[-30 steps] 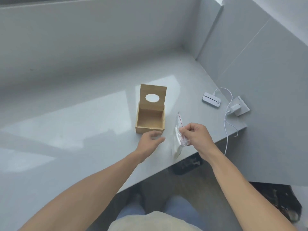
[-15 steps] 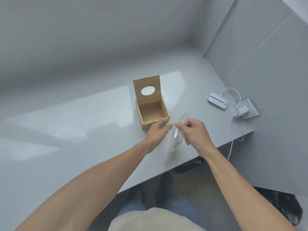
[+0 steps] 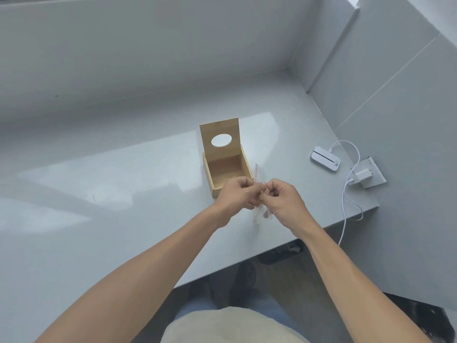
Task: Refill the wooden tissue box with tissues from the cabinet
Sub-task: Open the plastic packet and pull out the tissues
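Head view: both hands pinch a clear plastic bag [image 3: 258, 174] just in front of the open wooden tissue box [image 3: 226, 169].
The left hand [image 3: 238, 194] and right hand [image 3: 284, 201] grip its top edge, probably to pull it open; the box stands empty on the counter [image 3: 123, 194], lid [image 3: 220, 137] raised ready for filling.

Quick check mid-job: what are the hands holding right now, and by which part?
Both hands, left hand and right hand, pinch a small clear plastic bag with a red line, gripping around its middle; its top edge sticks up above the fingers.

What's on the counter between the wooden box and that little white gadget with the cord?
Nothing. In the head view, only bare grey counter lies between the wooden tissue box and the white device.
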